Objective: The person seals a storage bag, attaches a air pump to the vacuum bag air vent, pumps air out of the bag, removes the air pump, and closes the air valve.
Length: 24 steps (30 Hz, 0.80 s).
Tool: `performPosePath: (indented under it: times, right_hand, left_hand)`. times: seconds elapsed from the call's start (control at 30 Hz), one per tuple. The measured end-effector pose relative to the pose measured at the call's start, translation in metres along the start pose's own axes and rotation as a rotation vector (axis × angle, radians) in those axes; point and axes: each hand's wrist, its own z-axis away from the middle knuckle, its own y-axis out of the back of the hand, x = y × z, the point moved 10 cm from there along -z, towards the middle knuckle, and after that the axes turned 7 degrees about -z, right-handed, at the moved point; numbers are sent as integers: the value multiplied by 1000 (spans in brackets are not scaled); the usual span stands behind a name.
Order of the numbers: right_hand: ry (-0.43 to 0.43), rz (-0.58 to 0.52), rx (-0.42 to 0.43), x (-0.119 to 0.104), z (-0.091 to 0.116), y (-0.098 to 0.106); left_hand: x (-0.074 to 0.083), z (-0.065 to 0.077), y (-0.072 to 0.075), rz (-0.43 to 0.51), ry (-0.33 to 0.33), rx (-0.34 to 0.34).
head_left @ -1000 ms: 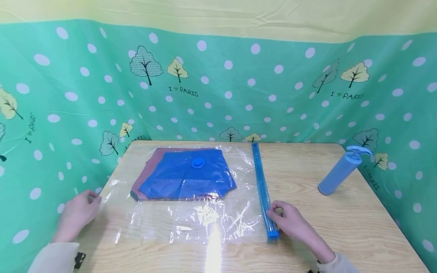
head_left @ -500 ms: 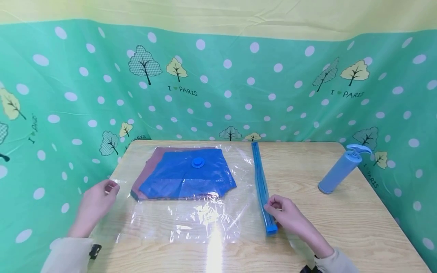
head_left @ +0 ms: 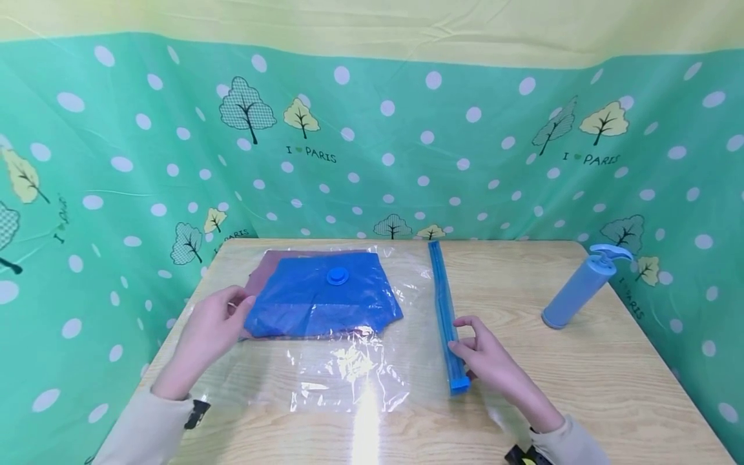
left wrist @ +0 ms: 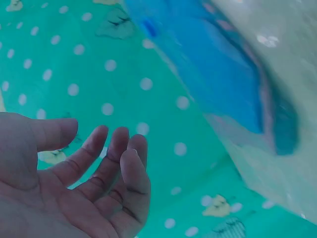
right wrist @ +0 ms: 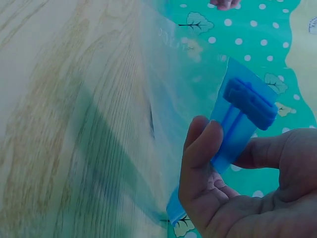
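A clear vacuum storage bag lies on the table with folded blue cloth and mauve cloth inside. Its round blue valve sits above the blue cloth. Along the bag's right edge runs a blue zip strip, with a blue slider at the near end. My right hand pinches this strip close to the slider, the near end raised a little. Over the bag's left part hovers my left hand, fingers loosely bent and holding nothing; it covers a corner of the cloth.
A blue hand pump with a T-shaped handle stands at the right of the wooden table. Green dotted fabric hangs behind the table and at both sides.
My left hand has moved right and away from me, from the table's left edge to over the bag. The right hand has lifted the strip's near end slightly and shifted a little left.
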Motion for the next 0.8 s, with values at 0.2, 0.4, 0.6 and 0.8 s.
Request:
performPosePath:
  times: [0.2, 0.4, 0.6, 0.8]
  right_hand:
    - [0, -14, 2, -2, -1, -2]
    - [9, -46, -8, -3, -4, -2]
    - [22, -99, -16, -4, -7, -3]
    - [-15, -152, -18, -1, -11, -7]
  left_hand:
    - [28, 1, -3, 62, -51, 5]
    - [54, 2, -9, 58, -103, 15]
    - [82, -3, -25, 49, -181, 26]
    - [118, -5, -45, 65, -221, -22]
